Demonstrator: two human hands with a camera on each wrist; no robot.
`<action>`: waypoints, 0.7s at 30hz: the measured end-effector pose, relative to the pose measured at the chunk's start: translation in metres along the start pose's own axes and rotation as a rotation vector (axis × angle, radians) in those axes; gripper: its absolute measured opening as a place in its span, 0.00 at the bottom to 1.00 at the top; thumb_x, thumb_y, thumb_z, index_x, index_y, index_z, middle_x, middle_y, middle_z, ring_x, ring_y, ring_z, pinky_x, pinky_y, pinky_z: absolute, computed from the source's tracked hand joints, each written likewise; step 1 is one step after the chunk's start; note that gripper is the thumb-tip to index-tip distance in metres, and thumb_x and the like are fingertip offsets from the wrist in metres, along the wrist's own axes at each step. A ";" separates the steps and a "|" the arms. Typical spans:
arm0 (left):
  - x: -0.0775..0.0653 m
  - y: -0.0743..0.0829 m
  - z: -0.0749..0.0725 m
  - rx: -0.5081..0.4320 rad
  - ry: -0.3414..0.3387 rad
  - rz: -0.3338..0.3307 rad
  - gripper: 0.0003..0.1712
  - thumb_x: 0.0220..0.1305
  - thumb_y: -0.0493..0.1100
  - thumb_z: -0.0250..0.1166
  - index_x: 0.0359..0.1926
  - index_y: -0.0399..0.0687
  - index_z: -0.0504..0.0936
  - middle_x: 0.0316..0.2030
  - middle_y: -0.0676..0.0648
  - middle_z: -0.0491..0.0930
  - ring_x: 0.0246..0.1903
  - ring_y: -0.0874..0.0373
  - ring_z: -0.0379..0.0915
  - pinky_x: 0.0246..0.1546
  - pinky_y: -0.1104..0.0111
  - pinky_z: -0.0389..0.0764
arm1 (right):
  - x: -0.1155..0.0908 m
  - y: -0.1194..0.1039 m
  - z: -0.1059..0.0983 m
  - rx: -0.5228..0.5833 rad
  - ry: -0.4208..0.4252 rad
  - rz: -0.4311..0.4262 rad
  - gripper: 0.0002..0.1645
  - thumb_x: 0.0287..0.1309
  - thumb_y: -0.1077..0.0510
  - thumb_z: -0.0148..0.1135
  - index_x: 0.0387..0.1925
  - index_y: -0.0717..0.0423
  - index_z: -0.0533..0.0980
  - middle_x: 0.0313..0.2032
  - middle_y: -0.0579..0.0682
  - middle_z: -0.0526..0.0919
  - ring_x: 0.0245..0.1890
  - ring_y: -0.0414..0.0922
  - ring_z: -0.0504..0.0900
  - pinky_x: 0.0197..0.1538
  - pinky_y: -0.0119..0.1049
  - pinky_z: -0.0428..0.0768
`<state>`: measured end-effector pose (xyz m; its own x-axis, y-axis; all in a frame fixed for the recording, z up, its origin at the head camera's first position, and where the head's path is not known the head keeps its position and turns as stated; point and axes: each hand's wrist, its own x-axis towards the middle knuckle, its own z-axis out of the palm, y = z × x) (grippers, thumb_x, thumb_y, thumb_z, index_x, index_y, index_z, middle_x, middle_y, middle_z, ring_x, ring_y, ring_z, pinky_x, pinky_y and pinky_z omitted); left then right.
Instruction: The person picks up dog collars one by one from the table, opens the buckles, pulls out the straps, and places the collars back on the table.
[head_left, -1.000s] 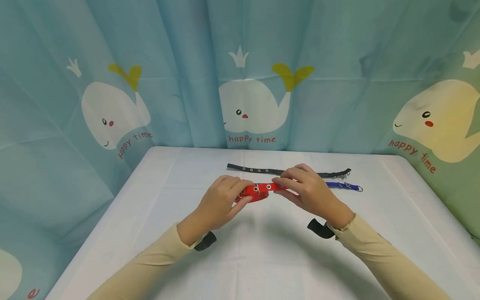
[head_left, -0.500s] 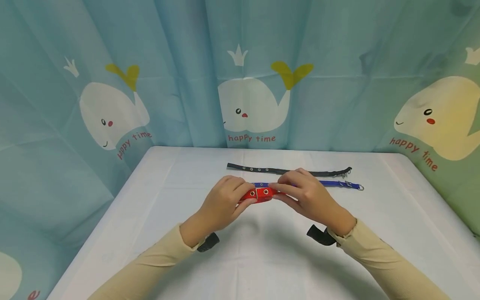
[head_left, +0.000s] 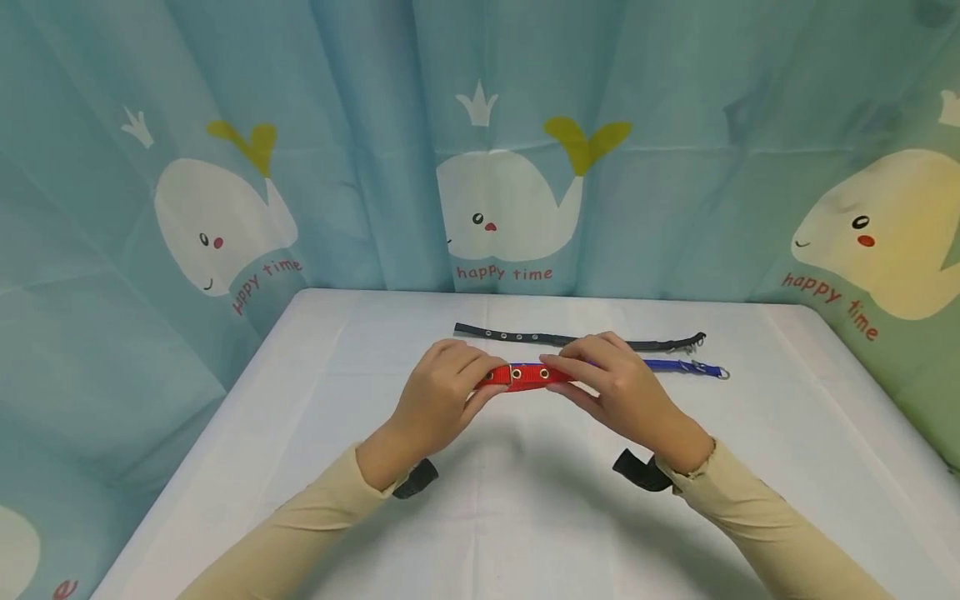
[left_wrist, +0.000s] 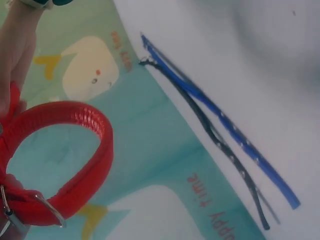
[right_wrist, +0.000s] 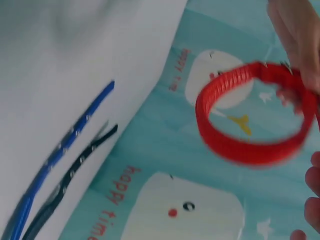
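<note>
Above the table, both hands grip a red collar (head_left: pixel 530 377) bent into a round loop. Metal-rimmed holes run along its strap in the head view. My left hand (head_left: pixel 442 396) pinches the collar at the buckle end between thumb and fingers. Opposite it, my right hand (head_left: pixel 618 390) pinches the strap. The left wrist view shows the loop (left_wrist: pixel 106 145) with its padded inner side, a metal buckle and a D-ring (left_wrist: pixel 51 211). In the right wrist view the loop (right_wrist: pixel 250 152) hangs beside fingers at the right edge.
Behind the hands, a black collar (head_left: pixel 517 337) lies stretched out on the white table (head_left: pixel 360 342). A blue collar (head_left: pixel 675 367) with a metal ring lies in front of it, partly hidden by the right hand. A whale-printed curtain (head_left: pixel 390 208) hangs behind the table.
The red collar has turned in the hands; its lower loop hung in view before and now lines up behind the strap. It dipped slightly, then rose again. The black and blue collars stay put.
</note>
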<state>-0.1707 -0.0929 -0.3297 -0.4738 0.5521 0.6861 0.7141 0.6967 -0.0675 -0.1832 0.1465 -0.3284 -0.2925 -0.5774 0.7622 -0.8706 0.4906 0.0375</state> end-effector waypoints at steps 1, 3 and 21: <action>0.000 -0.001 -0.001 0.000 -0.003 -0.009 0.15 0.49 0.47 0.73 0.38 0.46 0.84 0.32 0.50 0.84 0.34 0.58 0.78 0.46 0.63 0.78 | -0.001 0.002 -0.002 0.003 0.004 0.006 0.22 0.63 0.45 0.53 0.39 0.59 0.83 0.30 0.49 0.80 0.29 0.43 0.75 0.38 0.34 0.71; 0.000 -0.002 -0.003 -0.002 -0.016 -0.016 0.15 0.49 0.47 0.73 0.38 0.46 0.84 0.32 0.50 0.84 0.34 0.58 0.78 0.46 0.63 0.79 | -0.002 0.004 -0.004 0.014 0.019 0.010 0.24 0.64 0.45 0.51 0.38 0.59 0.83 0.29 0.49 0.79 0.28 0.43 0.74 0.37 0.33 0.69; 0.004 0.006 0.008 -0.064 0.009 0.092 0.13 0.51 0.45 0.72 0.37 0.44 0.82 0.32 0.49 0.82 0.36 0.57 0.77 0.46 0.64 0.78 | 0.003 -0.012 0.016 0.091 0.010 -0.024 0.16 0.63 0.53 0.55 0.39 0.62 0.81 0.31 0.51 0.76 0.31 0.42 0.74 0.33 0.28 0.75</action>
<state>-0.1720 -0.0827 -0.3336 -0.4000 0.6081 0.6857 0.7861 0.6123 -0.0845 -0.1794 0.1284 -0.3373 -0.2671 -0.5814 0.7685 -0.9099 0.4147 -0.0024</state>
